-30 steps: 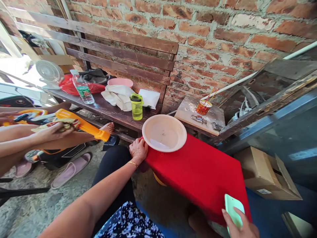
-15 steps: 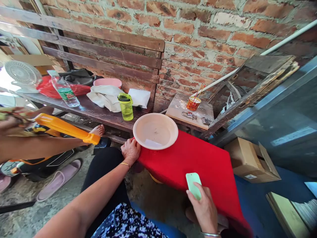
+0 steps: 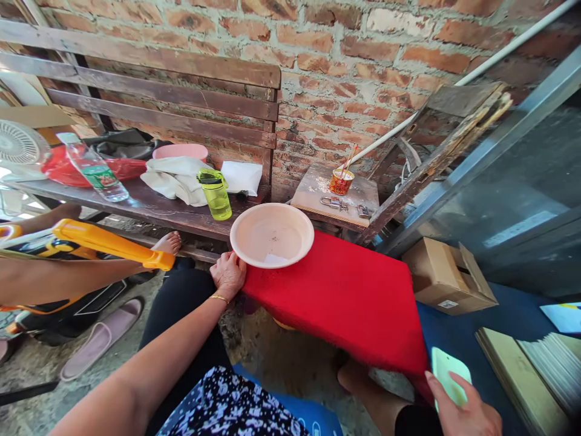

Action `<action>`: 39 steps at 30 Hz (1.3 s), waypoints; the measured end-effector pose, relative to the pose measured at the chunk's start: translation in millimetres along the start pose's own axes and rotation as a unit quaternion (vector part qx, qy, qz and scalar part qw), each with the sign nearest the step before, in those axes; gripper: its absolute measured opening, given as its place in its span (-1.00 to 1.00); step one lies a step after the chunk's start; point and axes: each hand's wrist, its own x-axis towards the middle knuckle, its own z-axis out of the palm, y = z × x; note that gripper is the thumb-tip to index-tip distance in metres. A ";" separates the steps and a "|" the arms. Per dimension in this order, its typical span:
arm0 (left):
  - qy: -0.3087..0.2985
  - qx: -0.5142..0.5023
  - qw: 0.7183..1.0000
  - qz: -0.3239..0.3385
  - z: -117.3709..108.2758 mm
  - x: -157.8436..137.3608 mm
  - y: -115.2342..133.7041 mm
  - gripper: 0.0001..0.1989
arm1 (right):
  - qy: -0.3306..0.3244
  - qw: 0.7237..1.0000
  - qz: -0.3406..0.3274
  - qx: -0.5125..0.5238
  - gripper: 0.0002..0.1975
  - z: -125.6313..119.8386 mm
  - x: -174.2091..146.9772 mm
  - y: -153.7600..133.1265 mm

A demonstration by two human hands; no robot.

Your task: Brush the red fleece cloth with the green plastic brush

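The pale basin (image 3: 272, 217) sits on the left end of the red table (image 3: 345, 303), a few dark specks in it; beyond, a patterned cup (image 3: 341, 182) holds thin sticks (image 3: 348, 158); the left hand (image 3: 228, 274) rests at the table's corner just beside the basin, its grip I can't tell; the right hand (image 3: 469, 413) has thumb and fingers closed on a mint-green object (image 3: 447, 370) near the right edge; a bench (image 3: 167, 213) crowds the far left.
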 end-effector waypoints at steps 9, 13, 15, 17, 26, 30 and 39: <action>0.003 0.023 1.000 0.007 -1.9 0.4 0.1 -0.75 | -0.050 0.965 -0.233 0.108 -0.51 49.2 -34.6 -90.5; 0.001 0.036 0.999 0.009 0.0 1.1 -0.8 -0.74 | -0.039 0.973 -0.221 0.058 -0.54 47.0 -28.0 -78.8; 0.003 0.038 0.999 0.010 0.3 1.3 -0.9 -0.74 | -0.036 0.985 -0.164 0.038 -0.48 37.2 -19.5 -61.2; 0.005 0.035 0.999 0.010 0.0 1.2 -0.6 -0.75 | -0.031 0.996 -0.087 0.013 -0.40 25.4 -10.9 -41.6; 0.002 0.024 1.000 0.004 -0.1 0.7 -0.7 -0.76 | 0.004 0.998 0.036 -0.043 -0.28 5.4 -1.3 -15.0; 0.003 0.024 1.000 0.007 0.3 1.1 -1.4 -0.75 | -0.006 0.999 0.026 -0.028 -0.28 7.2 -2.7 -20.4; 0.006 0.021 1.000 0.005 4.2 2.7 -3.1 -0.74 | -0.022 0.999 0.039 -0.013 -0.20 0.5 -4.5 -26.9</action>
